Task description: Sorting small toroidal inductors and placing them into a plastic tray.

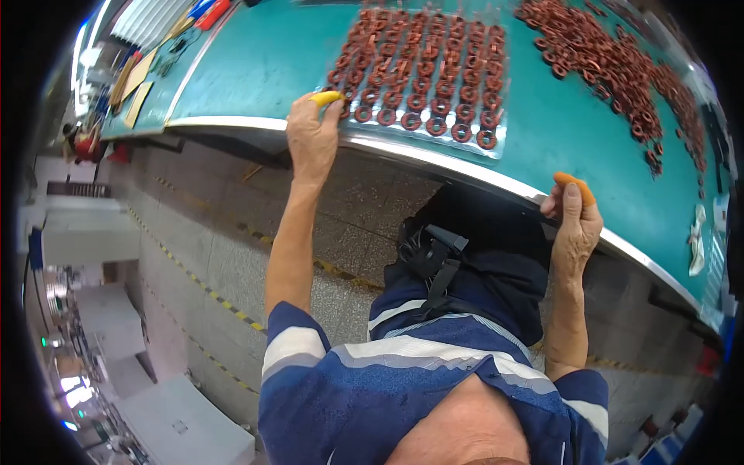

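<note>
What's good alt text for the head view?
A person's left hand, wearing a yellow finger cover, is at the near-left corner of a clear tray of reddish-brown rings on a green table. The right hand, with an orange finger cover, is at the table's near edge; a loose pile of similar rings lies beyond it.

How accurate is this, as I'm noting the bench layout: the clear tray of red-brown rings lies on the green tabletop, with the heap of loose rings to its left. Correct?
One slip: the head view shows the heap of loose rings to the right of the clear tray, not its left. The tray does lie on the green tabletop.
</note>
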### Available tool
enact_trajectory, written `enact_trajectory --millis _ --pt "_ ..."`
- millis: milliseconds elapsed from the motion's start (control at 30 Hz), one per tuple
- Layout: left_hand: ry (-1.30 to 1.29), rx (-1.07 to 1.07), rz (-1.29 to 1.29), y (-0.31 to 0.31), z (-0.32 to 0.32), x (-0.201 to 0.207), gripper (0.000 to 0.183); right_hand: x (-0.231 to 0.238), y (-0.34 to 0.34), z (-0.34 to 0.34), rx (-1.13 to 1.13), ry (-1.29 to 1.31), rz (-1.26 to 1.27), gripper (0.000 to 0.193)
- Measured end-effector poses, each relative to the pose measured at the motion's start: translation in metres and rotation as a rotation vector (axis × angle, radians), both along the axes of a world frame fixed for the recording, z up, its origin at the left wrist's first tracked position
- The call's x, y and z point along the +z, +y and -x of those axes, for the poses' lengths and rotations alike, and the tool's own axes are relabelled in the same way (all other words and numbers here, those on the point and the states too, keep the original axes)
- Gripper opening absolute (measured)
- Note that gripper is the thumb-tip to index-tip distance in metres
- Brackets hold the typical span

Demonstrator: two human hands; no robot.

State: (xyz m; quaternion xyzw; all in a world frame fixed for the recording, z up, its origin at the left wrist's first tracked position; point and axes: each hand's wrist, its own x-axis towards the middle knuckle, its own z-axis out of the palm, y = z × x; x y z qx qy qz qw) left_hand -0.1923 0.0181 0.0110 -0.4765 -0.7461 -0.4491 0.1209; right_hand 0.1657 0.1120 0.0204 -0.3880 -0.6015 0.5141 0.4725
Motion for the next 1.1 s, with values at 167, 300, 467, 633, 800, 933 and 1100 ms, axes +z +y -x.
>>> enact_trajectory --millis 167,300,467,633,800,933,1100 --pt "-0.123 0.013 0.032 -0.011 -0.002 -0.001 0.016 0.006 0.010 0.006 0.070 -0.047 0.060 0.022" --pt "-0.094 0.013 0.055 -0.018 0.009 -0.001 0.014 0.016 0.042 -0.018 -0.049 -0.206 -0.304 0.018" --pt "-0.063 -0.054 -0.136 -0.020 0.012 -0.009 0.017 0.020 0.139 -0.101 -0.454 -0.812 -0.831 0.026" --pt "-0.304 0.073 -0.243 -0.040 0.008 -0.006 0.017 0.009 0.202 -0.153 -0.544 -1.054 -0.990 0.041" --pt "-0.246 0.028 -0.205 -0.048 0.002 -0.004 0.016 0.006 0.207 -0.155 -0.335 -1.163 -0.745 0.037" --pt "-0.289 -0.020 -0.208 -0.051 -0.005 -0.005 0.015 0.020 0.229 -0.171 -0.612 -0.895 -0.733 0.036" --pt "-0.271 -0.060 -0.192 -0.050 -0.013 -0.004 0.015 0.004 0.270 -0.200 -0.597 -0.926 -0.655 0.056"
